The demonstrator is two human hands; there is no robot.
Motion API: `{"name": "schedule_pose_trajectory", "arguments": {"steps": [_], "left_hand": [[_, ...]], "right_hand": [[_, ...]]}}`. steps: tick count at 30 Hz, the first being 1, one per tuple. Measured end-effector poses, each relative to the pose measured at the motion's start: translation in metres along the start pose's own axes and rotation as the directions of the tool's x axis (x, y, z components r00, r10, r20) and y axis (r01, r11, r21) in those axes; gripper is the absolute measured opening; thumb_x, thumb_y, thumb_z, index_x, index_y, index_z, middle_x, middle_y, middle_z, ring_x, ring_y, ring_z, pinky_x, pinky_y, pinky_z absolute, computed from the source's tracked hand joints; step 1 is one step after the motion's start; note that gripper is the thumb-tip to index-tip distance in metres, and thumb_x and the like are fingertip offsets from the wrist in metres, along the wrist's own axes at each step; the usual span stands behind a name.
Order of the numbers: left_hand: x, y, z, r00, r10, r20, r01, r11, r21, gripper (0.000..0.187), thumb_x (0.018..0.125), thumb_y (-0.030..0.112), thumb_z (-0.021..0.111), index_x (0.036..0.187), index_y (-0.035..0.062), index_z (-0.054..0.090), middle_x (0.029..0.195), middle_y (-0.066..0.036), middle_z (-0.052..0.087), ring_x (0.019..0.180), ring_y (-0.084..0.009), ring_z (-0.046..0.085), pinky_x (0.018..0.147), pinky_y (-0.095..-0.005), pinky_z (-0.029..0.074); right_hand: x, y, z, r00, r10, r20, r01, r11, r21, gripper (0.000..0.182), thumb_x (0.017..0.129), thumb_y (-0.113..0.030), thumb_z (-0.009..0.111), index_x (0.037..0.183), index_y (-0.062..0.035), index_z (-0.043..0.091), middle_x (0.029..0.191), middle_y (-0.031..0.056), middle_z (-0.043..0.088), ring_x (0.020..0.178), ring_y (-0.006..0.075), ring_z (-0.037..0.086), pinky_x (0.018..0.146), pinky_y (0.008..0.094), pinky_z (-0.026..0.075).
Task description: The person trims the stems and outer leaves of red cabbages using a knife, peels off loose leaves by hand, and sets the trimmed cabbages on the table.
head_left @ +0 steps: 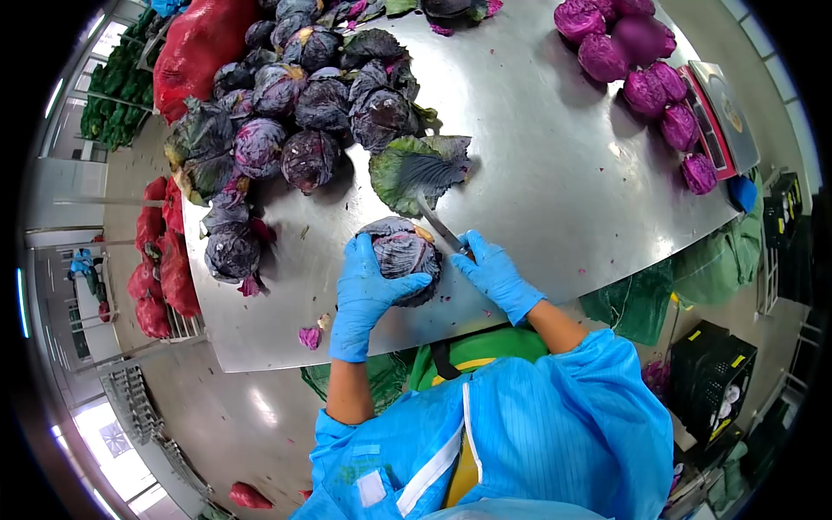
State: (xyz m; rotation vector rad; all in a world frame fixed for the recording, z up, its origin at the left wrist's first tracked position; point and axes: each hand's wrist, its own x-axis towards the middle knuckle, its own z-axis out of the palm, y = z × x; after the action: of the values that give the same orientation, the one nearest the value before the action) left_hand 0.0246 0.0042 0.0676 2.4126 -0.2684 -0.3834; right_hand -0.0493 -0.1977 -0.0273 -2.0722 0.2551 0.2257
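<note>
At the centre of the frame, the person's left hand [368,290], in a blue glove, wraps around a red cabbage [404,253] resting on the steel surface [537,173]. The right hand [494,273], also gloved, is closed on a knife [440,229] whose blade lies against the cabbage's upper right side and points up toward a loose green outer leaf [414,169] just above. In the upper left, a heap of untrimmed cabbages [295,113] covers the surface, and a full red mesh sack [195,52] lies beside it at the edge. In the upper right, trimmed bright-purple cabbages [633,61] sit next to a scale [724,113]. At the lower right, below the surface, stands a black crate [711,377]; its contents cannot be made out.
</note>
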Motion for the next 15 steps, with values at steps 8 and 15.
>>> {"name": "schedule_pose_trajectory", "arguments": {"steps": [8,15], "left_hand": [[0.007,0.007,0.002,0.998,-0.050,-0.050,0.045,0.995,-0.093,0.083,0.056,0.039,0.087,0.120,0.0034,0.048,0.114,-0.015,0.060,0.104,-0.0270,0.060,0.089,-0.0379,0.048],[0.013,0.010,-0.001,0.995,-0.098,-0.024,0.095,0.992,-0.088,0.078,0.059,0.039,0.085,0.119,0.0039,0.049,0.109,-0.015,0.064,0.099,-0.0261,0.063,0.085,-0.0369,0.050]], "right_hand": [[-0.008,-0.030,-0.056,0.900,-0.158,0.407,-0.343,0.322,0.883,0.035,0.097,-0.031,0.044,0.115,-0.0053,0.060,0.081,0.0086,0.064,0.062,0.0149,0.060,0.056,0.0259,0.051],[-0.001,-0.027,-0.020,0.967,0.035,0.252,-0.147,0.886,0.440,0.037,0.097,-0.039,0.046,0.107,-0.0065,0.062,0.080,0.0111,0.065,0.060,0.0200,0.060,0.053,0.0321,0.050]]}}
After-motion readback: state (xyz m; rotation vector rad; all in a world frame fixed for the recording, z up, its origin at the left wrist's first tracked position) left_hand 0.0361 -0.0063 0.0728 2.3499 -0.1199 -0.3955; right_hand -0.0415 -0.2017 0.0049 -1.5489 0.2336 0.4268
